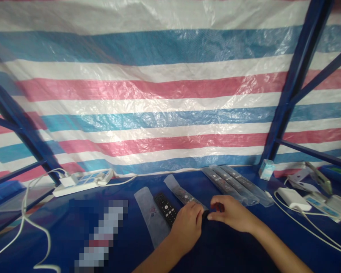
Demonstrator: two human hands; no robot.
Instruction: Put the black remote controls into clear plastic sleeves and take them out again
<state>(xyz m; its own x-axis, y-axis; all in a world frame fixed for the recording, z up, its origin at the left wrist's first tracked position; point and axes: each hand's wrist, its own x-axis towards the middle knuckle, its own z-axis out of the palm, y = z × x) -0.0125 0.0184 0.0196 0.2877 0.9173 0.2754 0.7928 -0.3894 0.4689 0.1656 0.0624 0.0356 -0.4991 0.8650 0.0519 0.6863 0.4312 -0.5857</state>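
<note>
A black remote control [187,196] lies partly inside a clear plastic sleeve, its black near end [205,214] showing between my hands. My left hand [187,223] is closed on this near end, with fingers bent together. Just to the right, my right hand [230,213] has thumb and fingers curved and apart, the thumb tip close to the black end; nothing shows in it. Left of these, a bare black remote [165,207] lies beside an empty-looking plastic sleeve [151,212], its lower part hidden by my left hand.
Several sleeved remotes [229,182] lie side by side at the back right, near a small box [266,169]. White power strips [82,184] and cables sit left and right, with a white adapter [294,199]. A pixelated strip [102,237] lies at left. Blue frame posts [287,94] stand before striped sheeting.
</note>
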